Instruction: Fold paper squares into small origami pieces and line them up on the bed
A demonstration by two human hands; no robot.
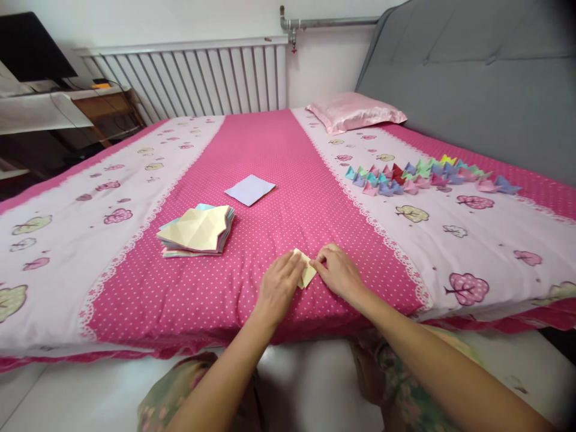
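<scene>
Pressing a fold flat seems to be the step in hand. The yellow paper (308, 277) lies close to the near edge of the bed (261, 138), about midway along it. The left hand (279, 287) lies over the paper's left part, fingers straight and together; the right hand (338, 270) is narrow, fingers bent, at the paper's right side. Whether either pinches it, I cannot tell. To do this well, line up the edges, pin them under the left fingers, then run the right thumb firmly along the crease. The bed looks soft and rucked, so light pressure would likely leave a blunt line. The stack (198, 229) and lilac sheet (251, 190) lie farther from the near edge, apart from both hands.
</scene>
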